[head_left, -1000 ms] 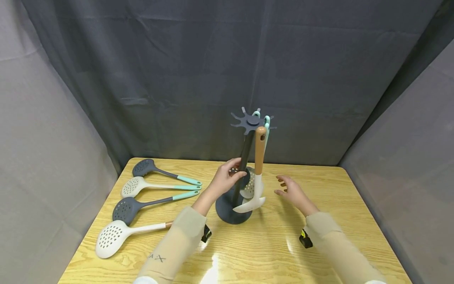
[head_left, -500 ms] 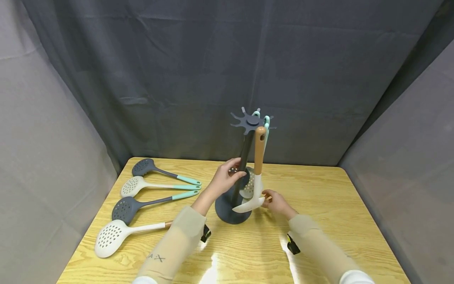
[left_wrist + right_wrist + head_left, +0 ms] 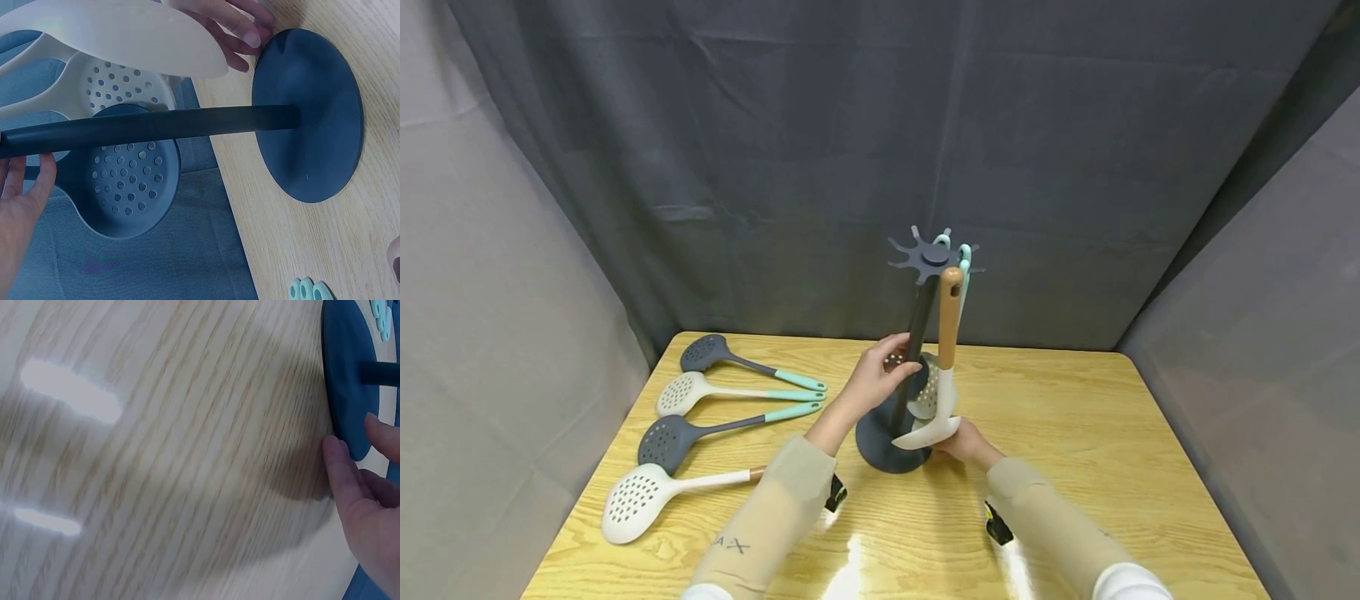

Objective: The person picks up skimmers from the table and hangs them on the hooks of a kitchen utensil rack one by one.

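While the left hand curls its fingers and thumb around the post of the dark stand, right of centre in the head frame, the right hand reaches low to the stand's base. In the right wrist view its fingers are nearly straight, the fingertips at the base's edge and the thumb apart over the disc; it grips nothing.

On the stand hang a white utensil with a brown handle, foremost in the head view, and, in the left wrist view, a white perforated utensil and a dark perforated skimmer.

Across the left of the head frame, four more perforated utensils lie on the table: from the top, a dark one, a white one, another dark one and, lowest, a larger-looking white one.
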`<state>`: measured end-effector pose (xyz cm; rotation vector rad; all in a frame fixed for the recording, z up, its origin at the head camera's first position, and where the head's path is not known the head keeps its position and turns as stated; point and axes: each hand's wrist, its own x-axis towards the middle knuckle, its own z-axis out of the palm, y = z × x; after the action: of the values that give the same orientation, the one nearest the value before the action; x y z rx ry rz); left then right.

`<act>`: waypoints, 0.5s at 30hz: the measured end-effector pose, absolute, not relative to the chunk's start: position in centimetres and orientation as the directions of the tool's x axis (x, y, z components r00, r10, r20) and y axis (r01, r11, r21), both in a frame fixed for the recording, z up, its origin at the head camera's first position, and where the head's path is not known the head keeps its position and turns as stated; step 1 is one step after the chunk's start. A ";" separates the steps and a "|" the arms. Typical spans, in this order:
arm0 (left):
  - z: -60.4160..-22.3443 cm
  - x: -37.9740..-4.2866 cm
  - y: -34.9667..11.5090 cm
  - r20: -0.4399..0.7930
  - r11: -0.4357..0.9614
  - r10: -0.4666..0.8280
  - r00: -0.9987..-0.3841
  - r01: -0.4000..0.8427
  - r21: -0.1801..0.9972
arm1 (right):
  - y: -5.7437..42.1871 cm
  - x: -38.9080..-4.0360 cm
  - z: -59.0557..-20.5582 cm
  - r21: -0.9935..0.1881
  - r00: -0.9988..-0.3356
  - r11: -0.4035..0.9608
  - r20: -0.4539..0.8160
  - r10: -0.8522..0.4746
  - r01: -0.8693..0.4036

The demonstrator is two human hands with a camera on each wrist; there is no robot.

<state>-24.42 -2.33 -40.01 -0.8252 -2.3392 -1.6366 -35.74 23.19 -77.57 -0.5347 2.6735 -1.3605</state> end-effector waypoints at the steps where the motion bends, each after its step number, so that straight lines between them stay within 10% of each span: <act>1: -40.0 -24.5 -2.3 0.437 0.244 0.341 -0.832 0.527 0.814 | 23.4 -36.5 -79.2 -0.831 -0.937 0.501 0.067 -0.343 -0.243; 9: -39.9 -24.4 -2.5 0.446 0.251 0.343 -0.827 0.538 0.805 | 23.6 -39.0 -85.7 -0.945 -0.961 0.327 -0.066 -0.270 -0.027; 15: -39.9 -24.6 -2.5 0.434 0.254 0.346 -0.832 0.528 0.810 | 21.3 -34.5 -76.8 -0.933 -0.970 0.357 -0.041 -0.239 -0.049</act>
<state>-24.56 -2.47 -39.88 -0.8288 -2.3502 -1.6240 -34.54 21.31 -76.77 -0.2622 2.4434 -1.6710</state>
